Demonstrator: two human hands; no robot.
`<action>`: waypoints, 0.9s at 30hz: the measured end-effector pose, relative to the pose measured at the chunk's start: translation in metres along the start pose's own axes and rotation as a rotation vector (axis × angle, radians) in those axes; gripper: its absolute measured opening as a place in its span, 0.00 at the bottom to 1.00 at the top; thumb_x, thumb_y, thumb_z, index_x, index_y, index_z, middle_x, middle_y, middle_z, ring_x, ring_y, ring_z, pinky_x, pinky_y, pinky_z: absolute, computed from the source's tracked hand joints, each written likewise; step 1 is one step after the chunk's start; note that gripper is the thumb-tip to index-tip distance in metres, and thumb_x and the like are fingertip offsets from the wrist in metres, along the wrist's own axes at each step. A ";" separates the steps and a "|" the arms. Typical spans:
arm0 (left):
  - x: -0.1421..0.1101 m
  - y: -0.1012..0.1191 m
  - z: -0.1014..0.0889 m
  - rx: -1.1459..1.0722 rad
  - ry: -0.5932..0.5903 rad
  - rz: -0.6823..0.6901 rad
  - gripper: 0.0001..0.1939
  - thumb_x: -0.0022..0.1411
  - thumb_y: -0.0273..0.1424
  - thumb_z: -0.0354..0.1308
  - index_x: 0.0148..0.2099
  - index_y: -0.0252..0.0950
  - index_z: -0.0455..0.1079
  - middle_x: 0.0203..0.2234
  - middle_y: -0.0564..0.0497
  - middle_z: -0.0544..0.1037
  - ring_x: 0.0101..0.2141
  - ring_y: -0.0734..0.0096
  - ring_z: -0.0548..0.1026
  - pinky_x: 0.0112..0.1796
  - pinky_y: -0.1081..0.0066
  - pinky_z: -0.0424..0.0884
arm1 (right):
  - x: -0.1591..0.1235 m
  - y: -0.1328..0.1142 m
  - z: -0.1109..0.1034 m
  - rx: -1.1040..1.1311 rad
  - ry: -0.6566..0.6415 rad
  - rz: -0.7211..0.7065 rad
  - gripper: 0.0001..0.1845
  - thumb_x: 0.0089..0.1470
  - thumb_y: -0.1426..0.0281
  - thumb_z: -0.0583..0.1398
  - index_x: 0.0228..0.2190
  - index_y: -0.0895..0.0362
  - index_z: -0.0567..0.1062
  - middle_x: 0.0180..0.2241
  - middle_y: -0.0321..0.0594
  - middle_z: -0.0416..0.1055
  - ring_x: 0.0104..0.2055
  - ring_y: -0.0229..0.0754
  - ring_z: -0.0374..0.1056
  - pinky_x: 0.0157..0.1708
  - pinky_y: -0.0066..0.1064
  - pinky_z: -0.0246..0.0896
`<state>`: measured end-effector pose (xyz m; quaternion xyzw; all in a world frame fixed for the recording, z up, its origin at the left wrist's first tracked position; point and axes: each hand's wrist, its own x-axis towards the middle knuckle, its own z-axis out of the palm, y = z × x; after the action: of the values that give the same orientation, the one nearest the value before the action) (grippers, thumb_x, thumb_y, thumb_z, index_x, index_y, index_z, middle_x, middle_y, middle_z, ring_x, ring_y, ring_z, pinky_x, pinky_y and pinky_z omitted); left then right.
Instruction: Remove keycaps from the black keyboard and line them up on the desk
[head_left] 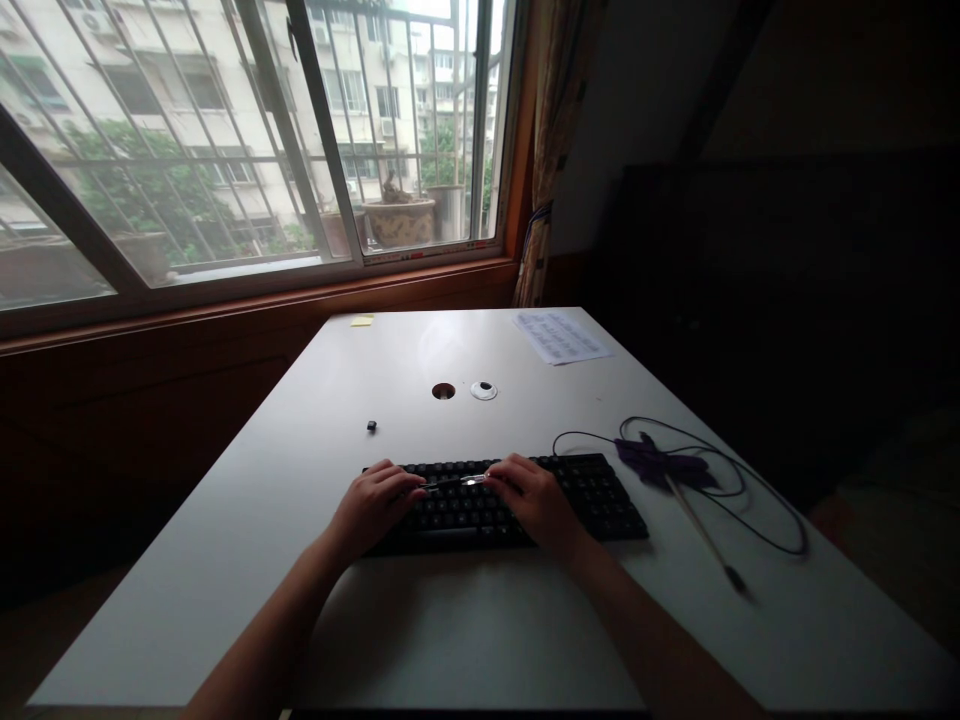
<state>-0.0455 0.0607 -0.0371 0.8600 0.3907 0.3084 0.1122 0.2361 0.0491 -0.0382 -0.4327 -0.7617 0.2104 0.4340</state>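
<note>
A black keyboard (600, 495) lies on the white table (465, 620) in front of me. My left hand (375, 505) rests on its left part with fingers curled. My right hand (536, 500) rests on its middle with fingers pinched. Between the two hands a thin shiny metal tool (459, 482) stretches over the keys, and each hand grips one end of it. A small black keycap (371, 426) sits alone on the table beyond the left hand.
The keyboard's black cable (750, 500) loops at the right around a purple duster with a long stick (675, 475). A cable hole (443, 391) and its white cover (484, 391) lie further back, with a printed sheet (559, 336), a yellow note (361, 321) and a barred window (247, 140).
</note>
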 end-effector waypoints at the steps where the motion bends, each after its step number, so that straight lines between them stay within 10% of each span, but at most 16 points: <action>1: 0.000 0.000 0.000 -0.011 0.007 0.001 0.10 0.67 0.35 0.55 0.44 0.39 0.76 0.32 0.47 0.80 0.35 0.66 0.73 0.37 0.67 0.71 | 0.000 -0.002 0.001 0.037 0.001 0.018 0.06 0.60 0.65 0.59 0.33 0.52 0.75 0.32 0.37 0.72 0.35 0.42 0.70 0.38 0.35 0.65; 9: 0.004 0.011 0.004 -0.080 0.066 0.051 0.08 0.66 0.31 0.56 0.39 0.37 0.76 0.27 0.49 0.78 0.31 0.68 0.73 0.33 0.69 0.69 | 0.007 -0.023 0.023 0.746 -0.115 0.408 0.13 0.51 0.62 0.66 0.39 0.53 0.76 0.32 0.37 0.75 0.35 0.40 0.72 0.37 0.31 0.67; 17: 0.009 0.011 -0.001 -0.054 0.007 -0.002 0.08 0.66 0.34 0.56 0.43 0.40 0.76 0.32 0.49 0.79 0.35 0.66 0.74 0.38 0.67 0.71 | 0.020 -0.023 0.038 0.763 -0.056 0.381 0.11 0.52 0.62 0.65 0.35 0.55 0.77 0.31 0.36 0.75 0.34 0.40 0.70 0.37 0.32 0.65; 27: 0.009 -0.129 -0.026 -0.029 0.178 -0.385 0.18 0.60 0.42 0.59 0.48 0.37 0.74 0.41 0.45 0.73 0.36 0.64 0.76 0.35 0.66 0.76 | 0.025 0.006 0.031 0.630 0.067 0.456 0.12 0.51 0.61 0.65 0.34 0.56 0.77 0.31 0.37 0.75 0.31 0.39 0.70 0.35 0.33 0.66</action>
<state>-0.1350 0.1527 -0.0693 0.7371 0.5517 0.3618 0.1465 0.2070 0.0753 -0.0471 -0.4430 -0.5297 0.5107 0.5122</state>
